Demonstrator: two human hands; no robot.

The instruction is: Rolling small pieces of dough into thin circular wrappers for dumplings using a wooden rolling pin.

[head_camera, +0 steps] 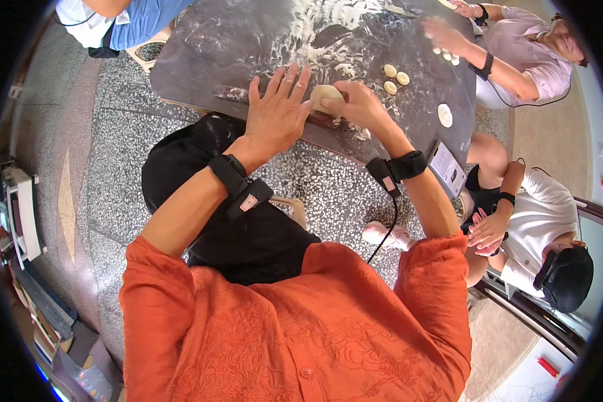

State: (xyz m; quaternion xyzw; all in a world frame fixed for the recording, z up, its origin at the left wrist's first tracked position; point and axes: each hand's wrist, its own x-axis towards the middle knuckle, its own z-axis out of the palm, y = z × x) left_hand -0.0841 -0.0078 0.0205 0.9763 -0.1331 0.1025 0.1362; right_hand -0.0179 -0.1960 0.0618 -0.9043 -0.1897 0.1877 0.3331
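A round, flat dough wrapper [325,95] lies near the edge of the dark table [206,55]. My right hand [363,105] grips its right side between thumb and fingers. My left hand [281,108] is spread flat, fingers apart, just left of the wrapper. Under its palm lies a rolling pin [231,93], whose left end sticks out past my fingers; the part under the hand is hidden. Several small dough pieces [403,78] sit to the right of my hands. Farther right is a floury white dough round [445,115].
Flour [326,20] is scattered over the table. A phone or tablet [447,168] lies at the table's right edge. A co-worker in a pale pink shirt [522,55] handles dough at upper right. Other people sit at right and upper left. A cable hangs from my right wrist strap [407,166].
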